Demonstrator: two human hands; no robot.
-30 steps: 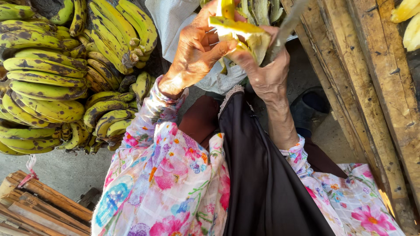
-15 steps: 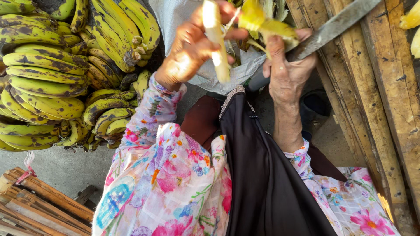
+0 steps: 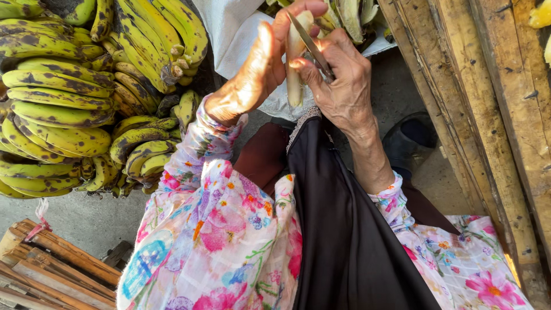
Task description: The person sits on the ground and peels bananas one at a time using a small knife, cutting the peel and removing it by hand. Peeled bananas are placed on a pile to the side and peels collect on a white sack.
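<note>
White plastic sack (image 3: 235, 34), crumpled, spread open just behind and beneath the grip, no labels, signs or screens in view

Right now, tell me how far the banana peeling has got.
Done: the banana in the left hand is bare and pale, and peels lie on the white sack. In hand: the right hand sets a knife against it. Left: bunches of unpeeled spotted bananas beside the person.

Banana bunches (image 3: 63, 109), green-yellow with dark spots, piled upper left. Wooden planks (image 3: 493, 97) down right side. Slatted crate (image 3: 51, 270) lower left. White sack (image 3: 229, 34) top centre, peels (image 3: 350, 14) on it. Concrete floor (image 3: 86, 218).
</note>
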